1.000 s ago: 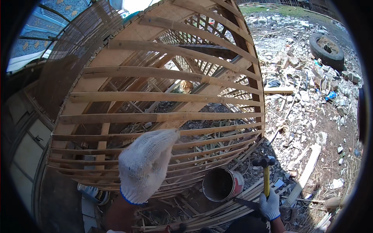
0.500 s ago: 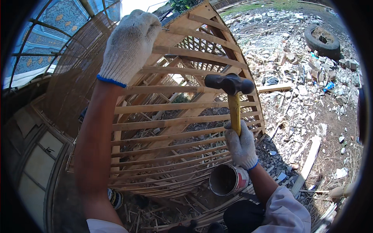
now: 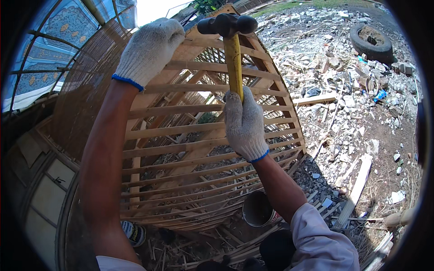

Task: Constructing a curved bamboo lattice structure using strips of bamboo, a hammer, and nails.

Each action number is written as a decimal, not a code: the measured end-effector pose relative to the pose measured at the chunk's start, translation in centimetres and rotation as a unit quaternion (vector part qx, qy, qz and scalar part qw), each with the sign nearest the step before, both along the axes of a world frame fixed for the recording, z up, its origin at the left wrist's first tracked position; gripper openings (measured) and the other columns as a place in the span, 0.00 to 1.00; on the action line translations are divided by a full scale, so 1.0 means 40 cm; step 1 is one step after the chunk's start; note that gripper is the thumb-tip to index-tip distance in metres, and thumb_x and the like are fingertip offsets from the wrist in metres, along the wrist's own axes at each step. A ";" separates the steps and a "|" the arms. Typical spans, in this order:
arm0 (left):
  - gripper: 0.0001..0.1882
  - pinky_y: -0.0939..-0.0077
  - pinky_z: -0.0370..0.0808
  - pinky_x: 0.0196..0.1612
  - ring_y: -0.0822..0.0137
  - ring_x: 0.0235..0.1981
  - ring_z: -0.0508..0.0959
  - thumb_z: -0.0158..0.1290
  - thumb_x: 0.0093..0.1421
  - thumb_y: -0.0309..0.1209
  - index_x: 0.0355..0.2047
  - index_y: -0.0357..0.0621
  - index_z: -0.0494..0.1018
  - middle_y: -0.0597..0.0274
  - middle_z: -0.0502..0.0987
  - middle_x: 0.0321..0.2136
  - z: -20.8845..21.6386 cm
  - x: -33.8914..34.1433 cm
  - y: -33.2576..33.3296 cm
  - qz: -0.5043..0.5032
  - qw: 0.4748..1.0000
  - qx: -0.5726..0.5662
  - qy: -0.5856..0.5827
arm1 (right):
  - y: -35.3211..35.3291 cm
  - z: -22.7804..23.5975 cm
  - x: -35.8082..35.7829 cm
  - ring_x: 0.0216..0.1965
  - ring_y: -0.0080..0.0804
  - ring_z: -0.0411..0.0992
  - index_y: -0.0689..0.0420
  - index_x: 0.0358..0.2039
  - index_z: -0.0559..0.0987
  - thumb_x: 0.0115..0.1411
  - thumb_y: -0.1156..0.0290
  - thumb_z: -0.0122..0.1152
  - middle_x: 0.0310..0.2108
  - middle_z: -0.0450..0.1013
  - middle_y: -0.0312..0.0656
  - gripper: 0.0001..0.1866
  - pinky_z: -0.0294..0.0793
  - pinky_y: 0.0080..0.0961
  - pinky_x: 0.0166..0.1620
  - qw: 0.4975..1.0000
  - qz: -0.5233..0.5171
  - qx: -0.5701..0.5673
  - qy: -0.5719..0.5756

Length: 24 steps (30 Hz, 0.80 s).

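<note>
My right hand (image 3: 246, 124), in a white knit glove with a blue cuff, is wrapped round the yellow handle of a hammer (image 3: 234, 63). The hammer stands upright, its dark head level with the upper end of a slatted wooden frame (image 3: 181, 147). My left hand (image 3: 151, 47), gloved alike, is pinched at the top left of that frame, close to an upper slat (image 3: 208, 43). A thin nail (image 3: 188, 39) pokes out from its fingertips, pointing right toward the hammer side. The left fingers hide the rest of the nail.
A bucket (image 3: 258, 208) stands below the frame, and a can (image 3: 133, 232) sits at lower left. Rubble (image 3: 334, 81), an old tyre (image 3: 371, 42) and a loose plank (image 3: 357, 189) lie on the right. A woven bamboo screen (image 3: 86, 86) rises on the left.
My right hand has carried the hammer up and left, bringing its head near my left hand. The left hand stays at the top of the frame, almost unmoved.
</note>
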State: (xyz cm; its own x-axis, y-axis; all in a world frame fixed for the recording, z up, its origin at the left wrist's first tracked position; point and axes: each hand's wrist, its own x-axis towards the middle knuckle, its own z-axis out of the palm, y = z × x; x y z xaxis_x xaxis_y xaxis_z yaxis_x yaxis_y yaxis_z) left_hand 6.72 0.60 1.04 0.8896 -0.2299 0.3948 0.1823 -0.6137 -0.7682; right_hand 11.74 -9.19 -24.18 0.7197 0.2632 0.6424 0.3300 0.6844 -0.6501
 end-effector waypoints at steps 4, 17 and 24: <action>0.09 0.57 0.79 0.49 0.51 0.42 0.81 0.54 0.66 0.33 0.39 0.42 0.77 0.53 0.80 0.38 -0.004 0.008 -0.007 -0.013 1.000 0.000 0.004 | 0.049 0.021 -0.022 0.26 0.54 0.79 0.61 0.42 0.70 0.73 0.64 0.50 0.22 0.74 0.54 0.11 0.72 0.43 0.27 0.998 -0.059 -0.007 0.009; 0.10 0.56 0.78 0.47 0.49 0.40 0.81 0.53 0.67 0.34 0.37 0.41 0.77 0.51 0.80 0.36 0.001 0.005 -0.012 -0.001 1.000 0.003 0.006 | 0.048 0.049 -0.033 0.20 0.46 0.77 0.63 0.43 0.70 0.73 0.66 0.51 0.18 0.72 0.52 0.12 0.72 0.40 0.24 0.996 -0.052 -0.076 0.002; 0.09 0.57 0.79 0.47 0.51 0.41 0.82 0.52 0.67 0.33 0.37 0.41 0.77 0.52 0.79 0.36 -0.002 0.011 0.008 -0.034 0.999 0.006 -0.001 | 0.073 0.040 -0.041 0.26 0.58 0.78 0.64 0.42 0.70 0.73 0.65 0.52 0.22 0.75 0.57 0.12 0.73 0.46 0.27 0.997 -0.053 0.014 0.049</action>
